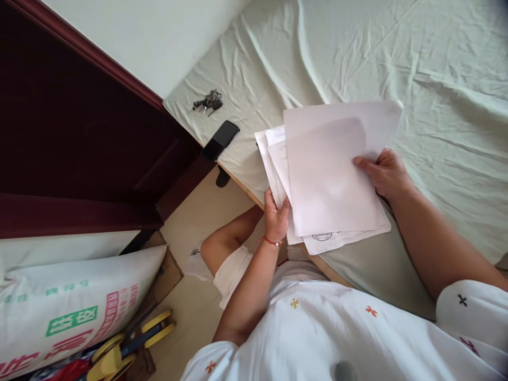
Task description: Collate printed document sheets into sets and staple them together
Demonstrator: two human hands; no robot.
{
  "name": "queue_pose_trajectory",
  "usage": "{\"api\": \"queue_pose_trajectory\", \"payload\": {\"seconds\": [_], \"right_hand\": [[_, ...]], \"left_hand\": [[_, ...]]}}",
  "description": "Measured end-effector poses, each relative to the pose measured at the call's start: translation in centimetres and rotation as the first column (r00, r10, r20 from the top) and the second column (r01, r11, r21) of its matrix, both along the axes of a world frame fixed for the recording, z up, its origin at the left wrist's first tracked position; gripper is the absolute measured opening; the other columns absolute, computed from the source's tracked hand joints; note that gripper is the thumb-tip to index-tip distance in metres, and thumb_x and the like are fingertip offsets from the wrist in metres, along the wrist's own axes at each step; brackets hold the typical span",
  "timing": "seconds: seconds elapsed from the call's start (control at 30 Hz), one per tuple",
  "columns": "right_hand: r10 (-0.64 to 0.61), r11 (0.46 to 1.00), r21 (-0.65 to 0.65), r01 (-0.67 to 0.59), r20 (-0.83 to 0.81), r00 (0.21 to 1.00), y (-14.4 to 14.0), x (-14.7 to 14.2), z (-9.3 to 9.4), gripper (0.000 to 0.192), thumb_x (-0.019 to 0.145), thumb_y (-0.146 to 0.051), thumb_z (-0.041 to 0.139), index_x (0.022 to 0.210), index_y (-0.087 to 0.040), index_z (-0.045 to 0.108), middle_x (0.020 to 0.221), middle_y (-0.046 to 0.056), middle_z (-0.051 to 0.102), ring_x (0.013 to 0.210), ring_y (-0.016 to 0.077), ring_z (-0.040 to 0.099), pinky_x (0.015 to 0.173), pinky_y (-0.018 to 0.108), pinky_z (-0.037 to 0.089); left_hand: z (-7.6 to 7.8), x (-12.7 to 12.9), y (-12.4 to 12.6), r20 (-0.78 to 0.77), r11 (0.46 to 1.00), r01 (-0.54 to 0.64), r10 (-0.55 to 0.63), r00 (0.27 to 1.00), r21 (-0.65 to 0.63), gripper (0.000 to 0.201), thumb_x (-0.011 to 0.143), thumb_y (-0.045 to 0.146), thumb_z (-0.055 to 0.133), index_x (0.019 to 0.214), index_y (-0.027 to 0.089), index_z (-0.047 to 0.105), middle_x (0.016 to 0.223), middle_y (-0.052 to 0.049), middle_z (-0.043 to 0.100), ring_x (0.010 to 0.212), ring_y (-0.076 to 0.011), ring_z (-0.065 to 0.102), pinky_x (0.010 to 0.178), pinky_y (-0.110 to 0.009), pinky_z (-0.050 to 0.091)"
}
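Observation:
A loose stack of white paper sheets lies fanned near the front edge of a bed covered with a pale green sheet. My left hand grips the stack's lower left corner; a red string circles that wrist. My right hand holds the right edge of the top blank sheet, thumb on top. The lowest sheet shows a round stamp and printed lines at its bottom edge.
A black phone lies at the bed's left corner, with a bunch of keys behind it. A dark red wooden door stands left. A printed white sack and yellow-handled tool sit on the floor.

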State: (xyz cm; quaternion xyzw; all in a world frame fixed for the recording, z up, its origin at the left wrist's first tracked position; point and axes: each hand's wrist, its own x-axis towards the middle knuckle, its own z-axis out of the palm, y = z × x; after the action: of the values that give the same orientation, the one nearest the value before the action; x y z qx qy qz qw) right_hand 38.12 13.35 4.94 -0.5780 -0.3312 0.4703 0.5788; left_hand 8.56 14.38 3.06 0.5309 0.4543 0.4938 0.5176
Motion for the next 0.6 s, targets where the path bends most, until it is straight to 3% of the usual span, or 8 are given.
{"api": "queue_pose_trajectory", "payload": {"seconds": [0.1, 0.17, 0.23, 0.3, 0.43, 0.5, 0.6], "right_hand": [[-0.019, 0.999, 0.043, 0.018, 0.031, 0.999, -0.09, 0.04, -0.14, 0.031, 0.075, -0.05, 0.091, 0.095, -0.032, 0.078, 0.098, 0.001, 0.081, 0.084, 0.0265, 0.076, 0.081, 0.047, 0.067], [-0.029, 0.997, 0.065, 0.028, 0.027, 0.999, -0.09, 0.06, -0.17, 0.031, 0.075, -0.05, 0.092, 0.097, -0.033, 0.079, 0.099, 0.001, 0.081, 0.088, 0.0283, 0.077, 0.085, 0.049, 0.067], [-0.041, 0.996, 0.084, 0.041, -0.001, 0.999, -0.06, -0.02, -0.08, 0.033, 0.071, -0.05, 0.094, 0.097, -0.034, 0.079, 0.1, 0.001, 0.081, 0.091, 0.0293, 0.077, 0.087, 0.05, 0.067], [-0.054, 0.991, 0.117, 0.059, -0.045, 0.998, -0.01, -0.23, 0.1, 0.036, 0.069, -0.048, 0.096, 0.098, -0.032, 0.08, 0.1, 0.001, 0.082, 0.09, 0.0286, 0.077, 0.088, 0.049, 0.067], [-0.076, 0.982, 0.16, 0.099, -0.144, 0.987, 0.02, -0.68, 0.47, 0.042, 0.068, -0.04, 0.097, 0.103, -0.024, 0.08, 0.104, 0.005, 0.082, 0.095, 0.0263, 0.077, 0.092, 0.043, 0.065], [-0.093, 0.979, 0.163, 0.125, -0.19, 0.977, 0.02, -0.77, 0.54, 0.043, 0.064, -0.037, 0.099, 0.1, -0.023, 0.079, 0.105, 0.006, 0.082, 0.101, 0.027, 0.077, 0.095, 0.041, 0.065], [-0.104, 0.974, 0.172, 0.145, -0.226, 0.969, 0.05, -0.69, 0.43, 0.04, 0.062, -0.035, 0.1, 0.092, -0.023, 0.076, 0.105, 0.005, 0.082, 0.106, 0.0284, 0.076, 0.099, 0.042, 0.063]], "left_hand": [[0.26, 0.31, -0.02, 0.017, 1.0, 0.016, -0.017, 1.0, 0.014, 0.109, 0.082, 0.064, 0.081, 0.167, 0.035, 0.02, 0.143, -0.013, 0.067, 0.131, -0.027, 0.068, 0.115, -0.044, 0.051], [0.41, 0.45, -0.03, 0.022, 0.999, 0.036, -0.036, 0.999, -0.013, 0.117, 0.08, 0.066, 0.082, 0.168, 0.039, 0.009, 0.144, -0.013, 0.065, 0.132, -0.0271, 0.067, 0.114, -0.044, 0.051], [0.51, 0.51, 0.0, 0.048, 0.998, 0.039, -0.037, 0.998, -0.053, 0.116, 0.078, 0.066, 0.084, 0.167, 0.041, 0.015, 0.144, -0.012, 0.064, 0.132, -0.0271, 0.067, 0.114, -0.043, 0.052], [0.56, 0.49, 0.09, 0.121, 0.993, 0.039, -0.025, 0.992, -0.107, 0.106, 0.075, 0.062, 0.088, 0.162, 0.039, 0.031, 0.142, -0.011, 0.066, 0.13, -0.027, 0.067, 0.113, -0.041, 0.051], [0.46, 0.39, 0.37, 0.241, 0.984, 0.046, -0.003, 0.971, -0.174, 0.071, 0.071, 0.056, 0.093, 0.131, 0.03, 0.065, 0.135, -0.008, 0.07, 0.134, -0.0272, 0.064, 0.117, -0.039, 0.047], [0.41, 0.35, 0.5, 0.261, 0.979, 0.058, -0.005, 0.965, -0.196, 0.06, 0.072, 0.055, 0.093, 0.119, 0.027, 0.069, 0.13, -0.007, 0.072, 0.132, -0.0267, 0.064, 0.116, -0.04, 0.047], [0.48, 0.33, 0.56, 0.278, 0.973, 0.057, 0.008, 0.96, -0.225, 0.06, 0.07, 0.051, 0.094, 0.119, 0.028, 0.068, 0.126, -0.006, 0.073, 0.127, -0.0251, 0.066, 0.115, -0.04, 0.048]]}}
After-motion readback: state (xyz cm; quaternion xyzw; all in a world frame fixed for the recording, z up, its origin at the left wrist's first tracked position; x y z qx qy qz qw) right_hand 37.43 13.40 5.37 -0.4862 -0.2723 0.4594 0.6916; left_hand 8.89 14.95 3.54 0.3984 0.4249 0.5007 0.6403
